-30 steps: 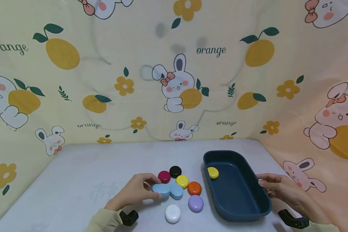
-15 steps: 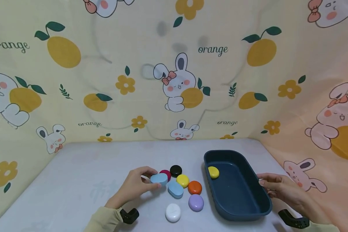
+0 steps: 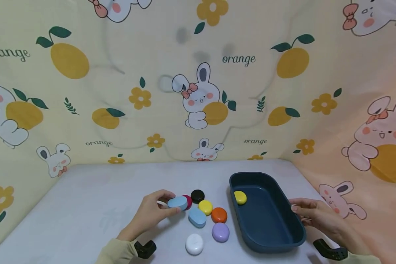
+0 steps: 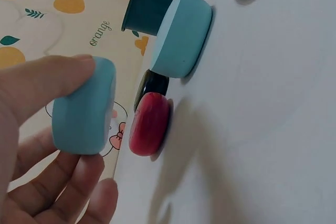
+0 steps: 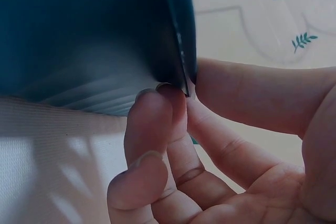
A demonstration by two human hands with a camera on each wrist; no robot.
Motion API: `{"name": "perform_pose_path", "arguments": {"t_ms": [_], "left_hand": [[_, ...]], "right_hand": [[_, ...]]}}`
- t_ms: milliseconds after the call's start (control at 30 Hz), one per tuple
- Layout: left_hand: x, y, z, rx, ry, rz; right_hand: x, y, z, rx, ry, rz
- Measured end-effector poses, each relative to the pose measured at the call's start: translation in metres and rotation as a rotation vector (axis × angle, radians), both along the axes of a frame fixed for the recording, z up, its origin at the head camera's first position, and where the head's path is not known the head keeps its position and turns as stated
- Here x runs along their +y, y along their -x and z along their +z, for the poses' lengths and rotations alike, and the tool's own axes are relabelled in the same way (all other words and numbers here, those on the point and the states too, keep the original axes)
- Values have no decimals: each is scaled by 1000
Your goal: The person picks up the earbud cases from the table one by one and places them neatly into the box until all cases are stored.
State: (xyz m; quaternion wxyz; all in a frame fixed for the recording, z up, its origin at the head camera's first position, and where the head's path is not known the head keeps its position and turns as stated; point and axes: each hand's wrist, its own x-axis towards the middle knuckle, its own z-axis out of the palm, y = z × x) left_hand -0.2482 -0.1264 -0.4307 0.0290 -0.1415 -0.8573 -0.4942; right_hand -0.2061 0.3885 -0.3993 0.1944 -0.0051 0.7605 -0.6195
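My left hand point(image 3: 150, 211) pinches a light blue, rounded oval block point(image 3: 177, 202) between thumb and fingers. In the left wrist view this block point(image 4: 84, 108) is held off the table. A second light blue oval block point(image 3: 197, 217) lies on the table just to its right. Behind the held block, a dark red round piece point(image 3: 187, 202) is partly covered in the head view. My right hand point(image 3: 323, 218) pinches the right rim of a dark blue rectangular tray point(image 3: 267, 223), thumb on one side and fingertips under the edge. Inside, a yellow round piece point(image 3: 240, 198) rests against the left wall.
Between the left hand and the tray lie black point(image 3: 197, 196), yellow point(image 3: 205, 207), orange point(image 3: 219, 215), purple point(image 3: 220, 232) and white point(image 3: 194, 244) round pieces. A patterned cloth backdrop point(image 3: 165, 117) rises behind and beside the white table point(image 3: 118, 190).
My left hand has moved the held blue block up and left, away from the other blue block, which it was touching a second ago. The right hand stays on the tray's rim.
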Motion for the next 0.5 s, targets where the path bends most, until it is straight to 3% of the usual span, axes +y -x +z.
{"name": "perform_pose_path", "arguments": {"t_ms": [200, 500], "left_hand": [[3, -1, 3, 51, -21, 11], [28, -13, 22, 122, -65, -3]], "right_hand": [[-2, 1, 2, -5, -10, -21], [-1, 1, -1, -16, 2, -9]]}}
